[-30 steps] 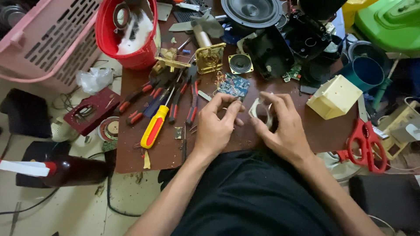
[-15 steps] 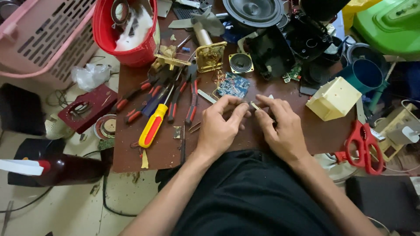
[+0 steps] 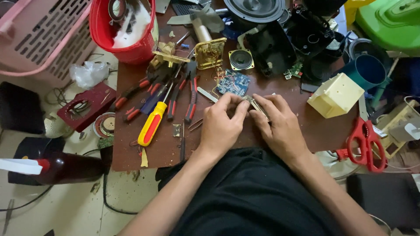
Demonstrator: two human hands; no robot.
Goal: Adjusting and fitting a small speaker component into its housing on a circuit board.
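cream box (image 3: 336,95) at table's (image 3: 306,131) right side, red bucket (image 3: 127,30) at far left corner. left hand (image 3: 221,126) and right hand (image 3: 280,126) together pinch a small metal part (image 3: 253,104) between their fingertips, just below the blue circuit board (image 3: 233,83).

Red bucket (image 3: 124,41); pink basket (image 3: 41,37); yellow-red screwdriver (image 3: 152,123); blue circuit board (image 3: 233,82); red scissors (image 3: 365,144); cream box (image 3: 335,95).

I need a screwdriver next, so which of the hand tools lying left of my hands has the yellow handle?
The screwdriver, nearest the table's front edge: its handle is yellow with red. The pliers beside it have red and dark grips.
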